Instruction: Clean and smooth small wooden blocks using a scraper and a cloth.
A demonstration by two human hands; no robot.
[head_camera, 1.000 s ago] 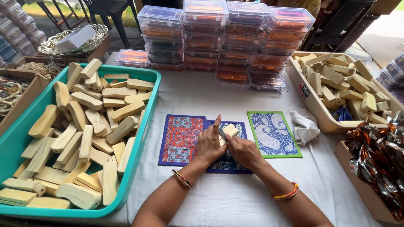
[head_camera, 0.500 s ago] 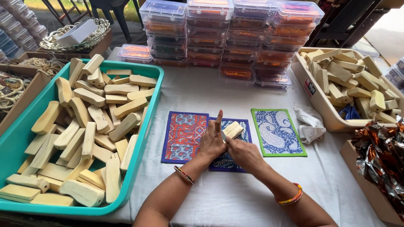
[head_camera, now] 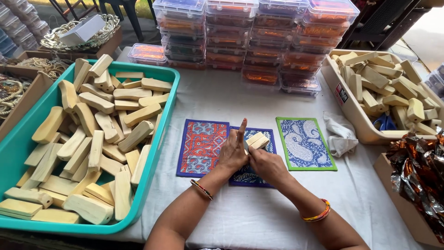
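My left hand (head_camera: pixel 234 152) and my right hand (head_camera: pixel 266 165) meet over a blue patterned cloth piece (head_camera: pixel 245 176) on the white-covered table (head_camera: pixel 240 217). Together they hold small pale wooden blocks (head_camera: pixel 256 140) just above the cloth. My left index finger points upward. A red-and-blue patterned cloth piece (head_camera: pixel 202 147) lies to the left of the hands, a green-edged blue paisley one (head_camera: pixel 304 142) to the right.
A teal tray (head_camera: pixel 159 139) full of pale wooden pieces sits at left. A beige bin (head_camera: pixel 351 111) of similar blocks stands at right, a white rag (head_camera: pixel 341 134) beside it. Stacked clear lidded boxes (head_camera: pixel 254 37) line the back. Shiny brown wrappers (head_camera: pixel 418 171) fill a box at right.
The hands stay joined on the wooden blocks over the blue cloth; the view has shifted slightly, with little other movement.
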